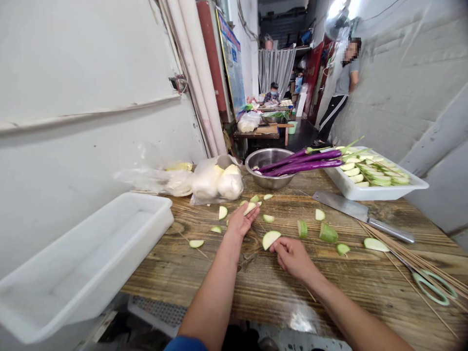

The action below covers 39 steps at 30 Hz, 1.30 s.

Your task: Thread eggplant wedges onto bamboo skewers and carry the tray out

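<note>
My left hand (241, 220) reaches forward over the wooden table (292, 282) and its fingers close on a pale green vegetable slice (250, 207). My right hand (292, 254) rests lower on the table, fingers curled, pinching the edge of another slice (270, 239). Several more slices lie scattered about both hands, such as one slice (223, 212) to the left and a thicker green-skinned chunk (328, 233) to the right.
A cleaver (360, 213), bamboo skewers (413, 256) and green-handled scissors (433, 287) lie at right. A steel bowl (268, 168) carries purple eggplants (303, 163). A white tray (369, 190) holds skewered slices. Plastic bags (215, 181) sit behind; an empty white tub (87, 258) stands left. People are in the background.
</note>
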### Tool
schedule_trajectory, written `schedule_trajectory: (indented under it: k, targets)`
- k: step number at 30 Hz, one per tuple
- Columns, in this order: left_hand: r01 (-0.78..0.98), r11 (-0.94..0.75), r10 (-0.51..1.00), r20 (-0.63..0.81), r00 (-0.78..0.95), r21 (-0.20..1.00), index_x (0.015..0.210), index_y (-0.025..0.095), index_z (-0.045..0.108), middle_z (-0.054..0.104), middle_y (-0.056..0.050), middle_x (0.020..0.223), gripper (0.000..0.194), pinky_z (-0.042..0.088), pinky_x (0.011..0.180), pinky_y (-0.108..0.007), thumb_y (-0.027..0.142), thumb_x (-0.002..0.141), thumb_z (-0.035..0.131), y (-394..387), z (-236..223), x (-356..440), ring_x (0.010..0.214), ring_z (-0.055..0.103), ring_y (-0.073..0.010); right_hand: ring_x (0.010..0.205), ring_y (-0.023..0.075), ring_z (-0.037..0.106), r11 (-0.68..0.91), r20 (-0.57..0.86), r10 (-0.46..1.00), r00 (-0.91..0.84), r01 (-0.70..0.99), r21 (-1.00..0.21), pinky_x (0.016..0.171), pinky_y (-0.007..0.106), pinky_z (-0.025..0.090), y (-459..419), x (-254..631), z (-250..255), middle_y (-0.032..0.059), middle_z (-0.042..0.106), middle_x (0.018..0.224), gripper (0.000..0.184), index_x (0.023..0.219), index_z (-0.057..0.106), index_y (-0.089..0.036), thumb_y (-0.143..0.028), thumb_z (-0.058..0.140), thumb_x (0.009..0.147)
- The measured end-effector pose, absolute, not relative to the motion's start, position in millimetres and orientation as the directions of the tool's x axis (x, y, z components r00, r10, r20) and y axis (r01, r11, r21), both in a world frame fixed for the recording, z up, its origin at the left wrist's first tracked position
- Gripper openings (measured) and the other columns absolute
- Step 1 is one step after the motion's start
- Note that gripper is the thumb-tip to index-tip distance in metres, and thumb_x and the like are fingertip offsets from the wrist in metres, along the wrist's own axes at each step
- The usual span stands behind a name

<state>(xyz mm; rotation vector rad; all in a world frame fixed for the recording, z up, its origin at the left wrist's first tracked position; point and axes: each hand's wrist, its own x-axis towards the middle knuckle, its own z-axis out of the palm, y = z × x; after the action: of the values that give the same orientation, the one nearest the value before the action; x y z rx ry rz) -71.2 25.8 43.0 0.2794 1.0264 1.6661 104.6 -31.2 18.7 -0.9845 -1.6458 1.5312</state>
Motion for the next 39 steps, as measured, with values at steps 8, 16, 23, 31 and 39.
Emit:
schedule_trajectory:
  k: [8, 16, 23, 31, 39]
  targets:
    - [-0.59, -0.018, 0.893, -0.253, -0.373, 0.807, 0.081, 0.007, 0.057, 0.069, -0.015, 0.078, 0.008, 0.055, 0.075, -0.034, 0.013, 0.082, 0.053, 24, 41, -70, 0.076, 0.068, -0.0204, 0.031, 0.0078, 0.031, 0.064, 0.009, 0.877, -0.48, 0.099, -0.993, 0.038, 0.02, 0.019, -30, 106, 20, -0.0081, 0.036, 0.033, 0.025, 0.064, 0.055, -0.017, -0.032, 0.039, 0.075]
    - [-0.528, -0.005, 0.9, -0.226, -0.373, 0.849, 0.08, 0.009, 0.057, 0.069, -0.013, 0.079, 0.006, 0.053, 0.079, -0.036, 0.014, 0.082, 0.054, 23, 39, -69, 0.076, 0.067, -0.0189, 0.031, 0.0081, 0.031, 0.049, -0.001, 0.878, -0.479, 0.091, -0.995, 0.038, 0.02, 0.02, -32, 106, 21, -0.0077, 0.037, 0.033, 0.026, 0.066, 0.056, -0.016, -0.034, 0.039, 0.075]
    - [-0.538, 0.013, 0.906, -0.238, -0.351, 0.843, 0.079, 0.007, 0.06, 0.069, -0.015, 0.081, 0.01, 0.053, 0.079, -0.037, 0.015, 0.082, 0.054, 22, 38, -63, 0.076, 0.067, -0.0202, 0.031, 0.0081, 0.032, 0.022, -0.018, 0.883, -0.469, 0.079, -0.997, 0.036, 0.019, 0.022, -33, 104, 16, -0.0081, 0.037, 0.033, 0.027, 0.07, 0.057, -0.015, -0.036, 0.04, 0.076]
    - [-0.565, 0.022, 0.904, -0.258, -0.341, 0.825, 0.079, 0.007, 0.06, 0.069, -0.016, 0.082, 0.01, 0.053, 0.077, -0.035, 0.013, 0.082, 0.052, 22, 40, -61, 0.077, 0.067, -0.0203, 0.037, 0.01, 0.038, 0.189, 0.112, 0.901, -0.42, 0.147, -0.971, 0.04, 0.02, 0.027, -33, 104, 15, -0.0049, 0.041, 0.036, 0.032, 0.068, 0.061, -0.016, -0.034, 0.039, 0.08]
    - [-0.56, 0.025, 0.909, -0.251, -0.332, 0.828, 0.081, 0.006, 0.059, 0.069, -0.016, 0.079, 0.012, 0.053, 0.078, -0.035, 0.014, 0.084, 0.05, 21, 41, -57, 0.075, 0.067, -0.0202, 0.043, 0.0119, 0.042, 0.261, 0.167, 0.895, -0.413, 0.181, -0.948, 0.043, 0.021, 0.029, -34, 104, 14, -0.0026, 0.046, 0.042, 0.031, 0.067, 0.059, -0.016, -0.033, 0.037, 0.082]
